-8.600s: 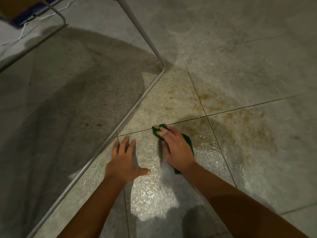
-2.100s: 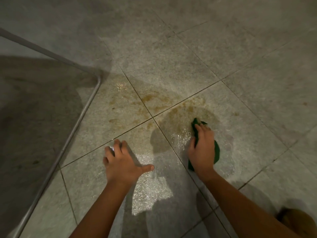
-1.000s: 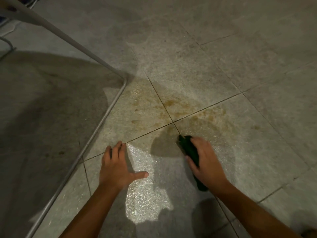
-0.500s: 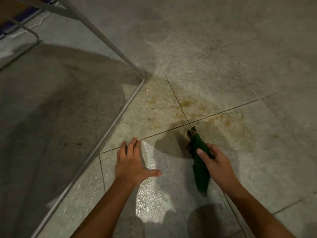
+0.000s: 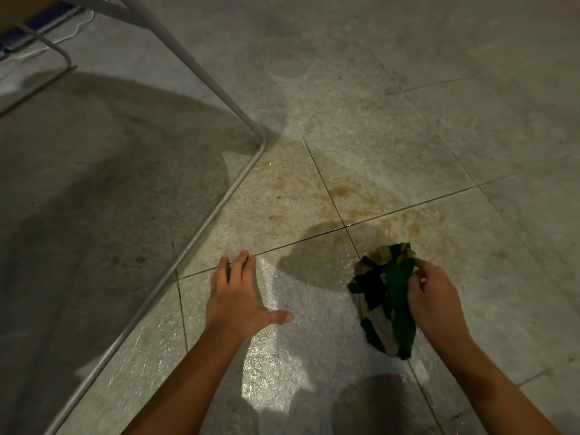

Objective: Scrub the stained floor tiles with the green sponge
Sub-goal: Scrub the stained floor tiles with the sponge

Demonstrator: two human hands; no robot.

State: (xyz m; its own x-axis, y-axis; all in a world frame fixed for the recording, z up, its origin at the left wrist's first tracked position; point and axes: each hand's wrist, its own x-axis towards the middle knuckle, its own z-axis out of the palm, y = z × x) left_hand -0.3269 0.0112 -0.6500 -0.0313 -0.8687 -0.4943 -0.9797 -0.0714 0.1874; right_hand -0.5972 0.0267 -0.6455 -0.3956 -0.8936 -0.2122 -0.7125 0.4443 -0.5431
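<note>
Two hands low over wet tiles (image 5: pixel 282 365) | left hand (image 5: pixel 240 298) flat, fingers spread, holding nothing | right hand (image 5: pixel 434 301) pinches sponge (image 5: pixel 387 304), lifted and crumpled, long axis running away from the body | stain (image 5: pixel 342 199) just beyond sponge, nearer right hand, around grout cross | metal frame (image 5: pixel 201 227) far left.

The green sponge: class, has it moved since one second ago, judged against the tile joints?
Yes. The green sponge was pressed flat; now the right hand lifts it, right of the grout crossing.
</note>
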